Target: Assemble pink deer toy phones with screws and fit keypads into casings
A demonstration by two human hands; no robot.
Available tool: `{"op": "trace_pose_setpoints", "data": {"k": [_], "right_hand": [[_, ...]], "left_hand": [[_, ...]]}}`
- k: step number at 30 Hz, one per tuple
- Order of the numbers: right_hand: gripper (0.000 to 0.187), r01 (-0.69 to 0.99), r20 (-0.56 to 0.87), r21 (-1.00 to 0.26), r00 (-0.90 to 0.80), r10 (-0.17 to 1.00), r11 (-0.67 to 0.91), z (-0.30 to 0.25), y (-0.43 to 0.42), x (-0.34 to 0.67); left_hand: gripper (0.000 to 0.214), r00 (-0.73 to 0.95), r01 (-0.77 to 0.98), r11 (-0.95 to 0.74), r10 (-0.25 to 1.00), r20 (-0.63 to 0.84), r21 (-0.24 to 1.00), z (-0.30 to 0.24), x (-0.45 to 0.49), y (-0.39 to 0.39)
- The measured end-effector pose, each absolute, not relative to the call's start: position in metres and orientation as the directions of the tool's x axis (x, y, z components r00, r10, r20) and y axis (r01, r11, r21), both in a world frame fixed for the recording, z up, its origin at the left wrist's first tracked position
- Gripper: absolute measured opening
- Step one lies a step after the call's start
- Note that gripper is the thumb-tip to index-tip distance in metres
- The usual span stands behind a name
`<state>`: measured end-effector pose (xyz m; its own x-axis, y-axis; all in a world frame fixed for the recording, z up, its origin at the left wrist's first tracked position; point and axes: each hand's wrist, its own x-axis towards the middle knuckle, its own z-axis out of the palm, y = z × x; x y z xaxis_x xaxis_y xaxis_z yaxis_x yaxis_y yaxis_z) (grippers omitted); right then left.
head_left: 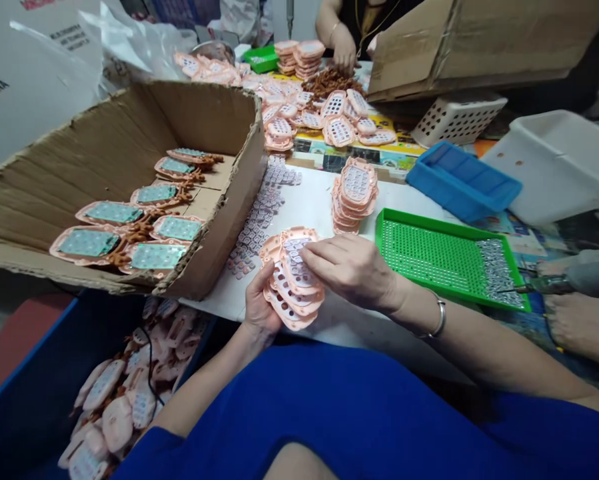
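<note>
My left hand (260,300) is closed around the lower left edge of a fanned stack of pink plastic shells (296,310), which have rows of round holes. A pale lilac button pad (295,257) lies at the top shell's upper part. My right hand (352,270) pinches this pad's right edge, its fingertips partly hiding it. More button pads (259,220) are spread on the white tabletop left of the hands. Just beyond my hands stands another stack of pink shells (355,193) with pads in the top one.
On the left, a cardboard box (239,193) holds shells with green circuit boards (152,193). Below it, a blue bin (24,380) contains pink casings. To the right lie a green tray (419,257) of screws, a blue tray (462,180) and an electric screwdriver (579,275). A co-worker's hand (345,50) is opposite.
</note>
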<state>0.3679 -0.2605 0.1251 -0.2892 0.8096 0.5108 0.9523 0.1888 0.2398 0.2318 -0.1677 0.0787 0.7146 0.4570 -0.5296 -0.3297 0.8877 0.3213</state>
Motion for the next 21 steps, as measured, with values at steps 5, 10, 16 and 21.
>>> {"op": "trace_pose_setpoints", "data": {"k": [5, 10, 16, 21], "right_hand": [[0.013, 0.973, 0.712, 0.174, -0.229, 0.664, 0.149, 0.137, -0.281, 0.367], [0.007, 0.982, 0.686, 0.132, -0.19, 0.703, 0.136, 0.119, -0.315, 0.373], [0.022, 0.943, 0.543, 0.085, -0.315, 0.779, 0.322, 0.08, -0.335, 0.366], [0.028, 0.963, 0.498, 0.001, -0.236, 0.835, 0.271, 0.08, -0.329, 0.372]], "left_hand": [[0.041, 0.708, -0.331, 0.88, 0.47, -0.526, 0.341, 0.079, 0.23, -0.164], [0.035, 0.637, -0.394, 0.811, 0.581, -0.507, 0.433, 0.075, 0.225, -0.155], [0.04, 0.61, -0.427, 0.78, 0.621, -0.492, 0.457, 0.08, 0.231, -0.153], [0.043, 0.605, -0.42, 0.789, 0.612, -0.51, 0.448, 0.08, 0.232, -0.154]]}}
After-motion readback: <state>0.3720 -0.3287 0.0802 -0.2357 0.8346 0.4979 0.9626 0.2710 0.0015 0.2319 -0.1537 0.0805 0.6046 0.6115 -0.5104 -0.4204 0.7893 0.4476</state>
